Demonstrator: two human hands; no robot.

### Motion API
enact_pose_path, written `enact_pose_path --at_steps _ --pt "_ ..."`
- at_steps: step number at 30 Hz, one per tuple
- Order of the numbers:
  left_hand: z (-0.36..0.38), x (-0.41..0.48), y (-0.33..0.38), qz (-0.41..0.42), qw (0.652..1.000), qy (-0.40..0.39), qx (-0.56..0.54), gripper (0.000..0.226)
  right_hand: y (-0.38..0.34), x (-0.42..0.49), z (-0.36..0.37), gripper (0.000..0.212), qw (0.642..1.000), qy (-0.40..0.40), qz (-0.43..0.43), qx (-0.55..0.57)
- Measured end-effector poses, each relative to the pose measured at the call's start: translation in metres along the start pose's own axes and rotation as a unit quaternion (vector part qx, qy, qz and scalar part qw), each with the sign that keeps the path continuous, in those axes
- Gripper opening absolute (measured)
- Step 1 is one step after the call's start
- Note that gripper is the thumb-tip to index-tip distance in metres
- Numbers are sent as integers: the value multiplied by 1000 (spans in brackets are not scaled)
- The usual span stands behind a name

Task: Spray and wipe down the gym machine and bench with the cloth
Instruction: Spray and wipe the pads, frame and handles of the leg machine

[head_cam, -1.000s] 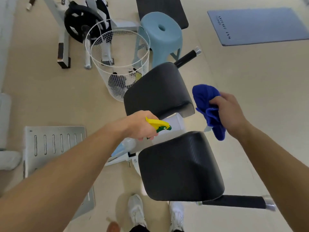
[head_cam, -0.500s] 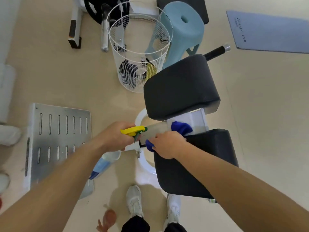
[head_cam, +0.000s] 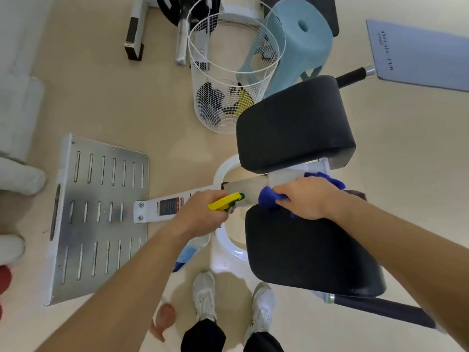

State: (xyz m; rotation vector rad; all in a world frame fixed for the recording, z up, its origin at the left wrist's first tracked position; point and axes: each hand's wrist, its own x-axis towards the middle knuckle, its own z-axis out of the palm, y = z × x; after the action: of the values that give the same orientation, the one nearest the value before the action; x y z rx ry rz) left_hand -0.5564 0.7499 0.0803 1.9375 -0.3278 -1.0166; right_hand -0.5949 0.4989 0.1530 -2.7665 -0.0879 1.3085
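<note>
The gym machine has two black pads: a far pad and a near pad, joined by a white and metal frame beam. My right hand grips a blue cloth and presses it on the beam in the gap between the pads. My left hand holds a spray bottle by its yellow and green trigger head, the clear body hanging down below my wrist. The nozzle points toward the beam beside the cloth.
A slotted metal footplate lies on the floor at the left. A white wire basket and a pale blue stool stand beyond the far pad. Black handle bars stick out right. My white shoes are below.
My right hand swung the cloth from the air at the right down onto the beam between the pads and now rubs it there. My view tipped downward; the left hand stays on the sprayer.
</note>
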Motion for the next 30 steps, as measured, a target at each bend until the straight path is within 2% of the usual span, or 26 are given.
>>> enact_pose_path --at_steps 3,7,9,11,13,16,20,23,25,29,30 --pt "13 -7 -33 -18 1000 -1 7 20 -33 46 22 19 998 -9 -52 -43" --pt "32 -23 -77 -37 999 24 8 25 -80 98 43 25 985 -100 -86 -112" --pt "43 -32 -91 -39 999 33 -10 26 -82 106 43 18 991 -93 -89 -31" --pt "58 -40 -102 -38 998 39 -27 27 -70 105 34 16 994 2 -69 88" --pt "74 -45 -108 -40 997 48 -41 28 -53 98 20 19 976 78 -51 196" --pt "94 -49 -111 -34 995 66 -72 27 -39 83 1 22 962 83 -62 252" --pt "113 -54 -114 -24 994 91 -55 23 -42 78 -4 20 973 62 -78 210" --pt "122 -56 -125 -36 992 111 -44 10 -52 79 4 20 979 52 -90 176" --pt "126 -56 -132 -46 990 127 -43 11 -60 81 9 24 983 50 -93 152" --pt "131 -65 -134 -46 990 101 -91 8 -70 96 29 18 995 13 -93 13" --pt "133 -71 -133 -47 990 84 -106 15 -71 101 36 17 995 4 -92 -30"
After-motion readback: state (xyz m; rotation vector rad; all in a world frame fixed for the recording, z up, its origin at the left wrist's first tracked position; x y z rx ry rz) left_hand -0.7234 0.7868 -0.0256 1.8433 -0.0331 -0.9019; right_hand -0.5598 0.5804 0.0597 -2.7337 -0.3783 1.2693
